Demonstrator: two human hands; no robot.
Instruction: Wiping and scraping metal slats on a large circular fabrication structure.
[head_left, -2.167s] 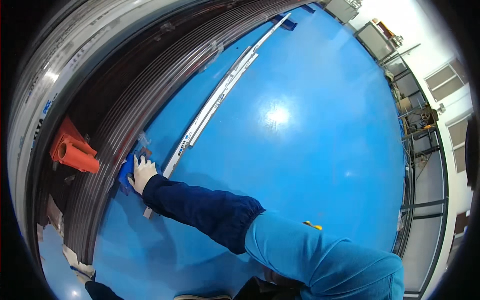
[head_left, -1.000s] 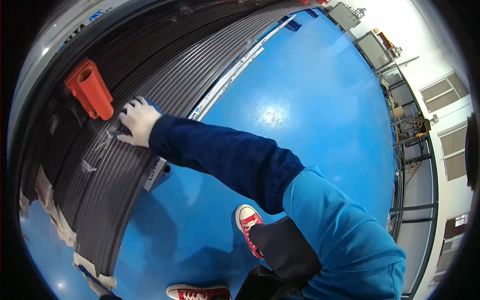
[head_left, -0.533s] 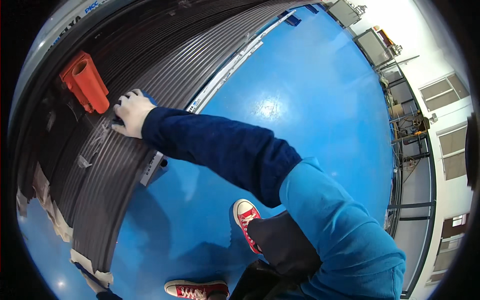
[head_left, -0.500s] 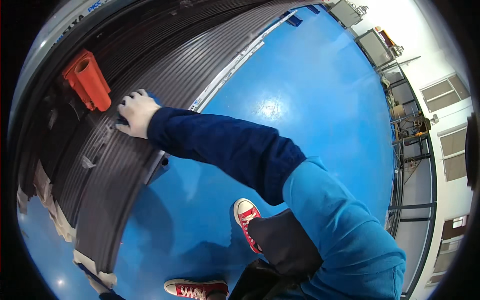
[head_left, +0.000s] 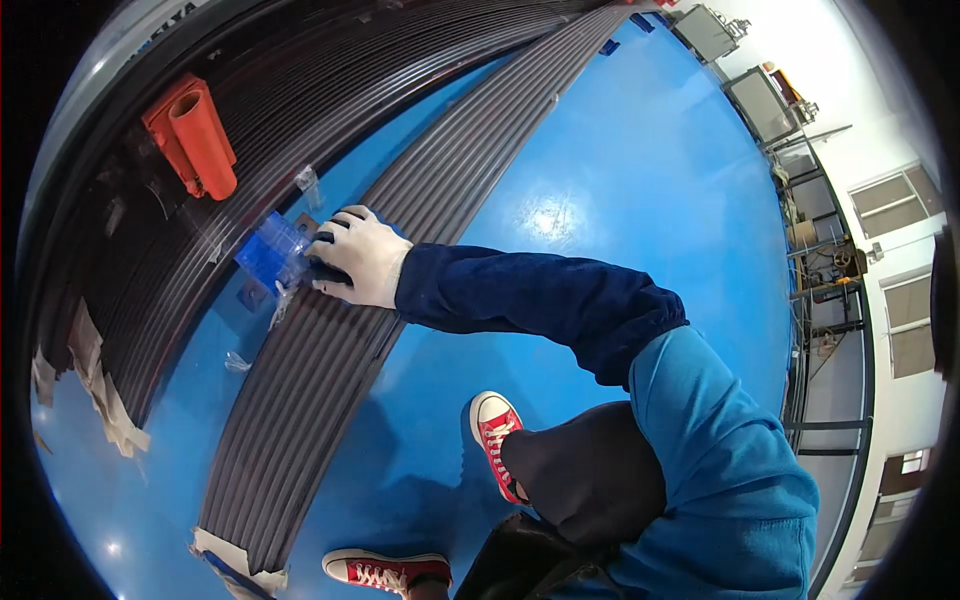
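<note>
A long dark-brown ribbed panel [head_left: 300, 430] runs diagonally from lower left to the far top, separate from a stack of similar panels [head_left: 130, 290] on its left. My right hand [head_left: 362, 258], in a white glove with a dark palm, lies across it with fingers curled over its left edge. At the panel's near end, partly cut off by the lower rim, my left hand [head_left: 225, 552] seems closed around the end in a similar glove; its fingers show poorly. Beside my right fingertips is a blue block [head_left: 268, 252] under clear plastic film.
An orange-red roll [head_left: 200, 140] rests on the stack, whose near end has torn pale paper [head_left: 105, 390]. A plastic scrap [head_left: 237, 362] lies on the blue floor [head_left: 600, 200]. My red shoes [head_left: 495, 435] are right of the panel. Racks [head_left: 825, 300] line the right wall.
The ribbed panel has moved right, away from the stack, with both my hands. A strip of blue floor and the blue block now show between them. The white strip along the panel's right is now covered.
</note>
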